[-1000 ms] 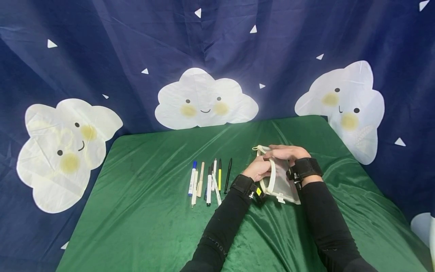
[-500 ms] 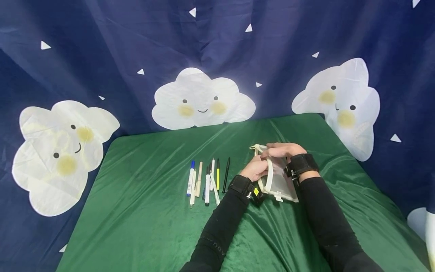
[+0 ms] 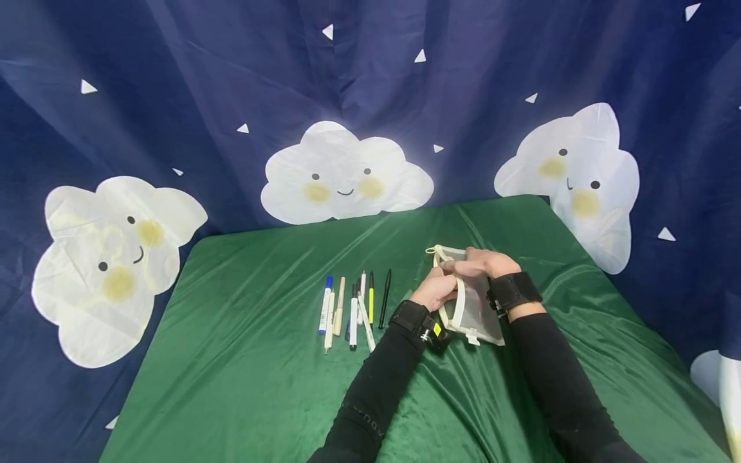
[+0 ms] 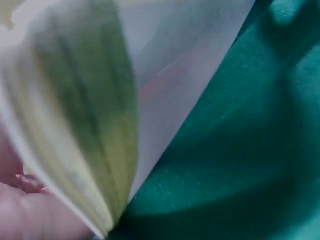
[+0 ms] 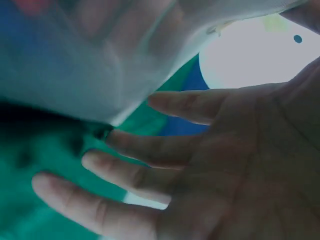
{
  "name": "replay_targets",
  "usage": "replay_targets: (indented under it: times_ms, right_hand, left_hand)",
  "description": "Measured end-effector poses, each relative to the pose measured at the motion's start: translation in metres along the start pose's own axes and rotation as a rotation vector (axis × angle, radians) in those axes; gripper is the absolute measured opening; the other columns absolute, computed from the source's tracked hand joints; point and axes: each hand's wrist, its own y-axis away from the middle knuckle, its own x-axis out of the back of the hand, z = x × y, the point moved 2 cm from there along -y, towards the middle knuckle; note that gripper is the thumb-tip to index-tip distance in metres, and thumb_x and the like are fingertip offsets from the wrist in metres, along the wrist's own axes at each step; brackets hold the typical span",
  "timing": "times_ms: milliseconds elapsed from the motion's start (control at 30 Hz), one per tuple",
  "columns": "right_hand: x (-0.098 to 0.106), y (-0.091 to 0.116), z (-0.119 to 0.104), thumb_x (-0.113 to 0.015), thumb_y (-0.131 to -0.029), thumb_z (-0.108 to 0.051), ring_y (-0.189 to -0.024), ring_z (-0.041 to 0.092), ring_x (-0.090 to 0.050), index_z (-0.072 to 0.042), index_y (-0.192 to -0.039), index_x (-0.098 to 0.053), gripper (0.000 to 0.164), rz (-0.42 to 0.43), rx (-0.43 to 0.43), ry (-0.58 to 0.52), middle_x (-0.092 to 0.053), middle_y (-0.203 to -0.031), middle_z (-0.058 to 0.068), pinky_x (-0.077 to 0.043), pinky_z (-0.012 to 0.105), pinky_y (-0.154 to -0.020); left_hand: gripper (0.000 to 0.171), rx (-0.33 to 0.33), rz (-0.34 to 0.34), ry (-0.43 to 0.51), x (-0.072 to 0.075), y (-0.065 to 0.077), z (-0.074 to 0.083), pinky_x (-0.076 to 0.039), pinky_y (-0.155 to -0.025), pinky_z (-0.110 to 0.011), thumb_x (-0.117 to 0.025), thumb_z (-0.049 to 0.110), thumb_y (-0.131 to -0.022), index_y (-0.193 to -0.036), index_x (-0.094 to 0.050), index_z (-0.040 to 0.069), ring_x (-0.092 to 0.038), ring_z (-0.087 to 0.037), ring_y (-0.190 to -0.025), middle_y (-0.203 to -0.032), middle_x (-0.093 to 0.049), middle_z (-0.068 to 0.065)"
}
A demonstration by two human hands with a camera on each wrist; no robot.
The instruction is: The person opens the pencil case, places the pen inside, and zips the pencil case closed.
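A translucent pale pouch [image 3: 477,296] with a cream zipper edge lies tilted on the green cloth between my two hands. Its mouth faces left and gapes. My left hand [image 3: 435,289] reaches into that mouth, its fingertips hidden behind the near zipper band. In the right wrist view, blurred fingers [image 5: 137,30] show through the pouch wall. My right hand [image 3: 489,262] is over the pouch's far side, with its thumb at the mouth. The right wrist view shows its fingers [image 5: 115,175] straight and spread beside the pouch's edge. Whether my left fingers pinch anything inside I cannot tell.
Left of the pouch lie several pens and markers, among them a blue-capped marker [image 3: 325,305], a beige pen [image 3: 339,305], a yellow pen [image 3: 370,299] and a black pen [image 3: 385,299]. A dark blue curtain [image 3: 231,77] with smiling clouds hangs behind the green-covered table [image 3: 243,360].
My right fingers have shifted slightly over the far side of the pouch, and the thumb now shows at its mouth. The left hand stays in the mouth. The head view has shifted slightly.
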Motion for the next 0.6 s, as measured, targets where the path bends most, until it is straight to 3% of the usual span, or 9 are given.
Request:
replay_targets:
  times_ms: [200, 333, 400, 600]
  right_hand:
    - [-0.009, 0.009, 0.007, -0.043, -0.087, -0.080, -0.151, 0.051, -0.025, -0.004, -0.162, -0.014, 0.111, -0.006, -0.060, -0.159, -0.018, -0.167, 0.028, -0.032, 0.063, -0.117]
    - [-0.013, 0.006, 0.006, -0.042, -0.089, -0.077, -0.150, 0.052, -0.027, -0.001, -0.161, -0.015, 0.108, 0.007, -0.043, -0.143, -0.019, -0.165, 0.030, -0.033, 0.064, -0.117]
    - [-0.015, 0.002, 0.005, -0.039, -0.091, -0.075, -0.148, 0.053, -0.030, 0.001, -0.160, -0.016, 0.105, 0.009, -0.027, -0.102, -0.022, -0.164, 0.032, -0.035, 0.064, -0.115]
    - [-0.016, -0.003, 0.003, -0.041, -0.093, -0.067, -0.140, 0.051, -0.042, 0.003, -0.153, -0.033, 0.092, 0.036, 0.017, -0.039, -0.037, -0.157, 0.031, -0.042, 0.061, -0.109]
  left_hand:
    - [0.046, -0.031, 0.037, -0.033, 0.002, 0.006, -0.002, -0.057, -0.098, -0.038, -0.043, -0.014, -0.091, -0.131, -0.059, 0.000, -0.068, -0.015, -0.094, -0.112, -0.068, -0.007]
    - [0.047, -0.042, 0.070, -0.134, 0.006, 0.014, 0.000, -0.056, -0.101, -0.039, -0.043, -0.012, -0.090, -0.134, -0.059, -0.004, -0.071, -0.025, -0.111, -0.127, -0.068, -0.019]
    - [0.044, -0.041, 0.088, -0.189, 0.008, 0.019, 0.002, -0.058, -0.098, -0.037, -0.046, -0.011, -0.090, -0.131, -0.062, -0.005, -0.072, -0.025, -0.111, -0.123, -0.071, -0.020]
    - [0.020, -0.069, 0.152, -0.375, 0.020, 0.035, 0.014, -0.062, -0.069, -0.028, -0.059, -0.007, -0.090, -0.106, -0.070, -0.006, -0.071, -0.014, -0.072, -0.085, -0.074, -0.014]
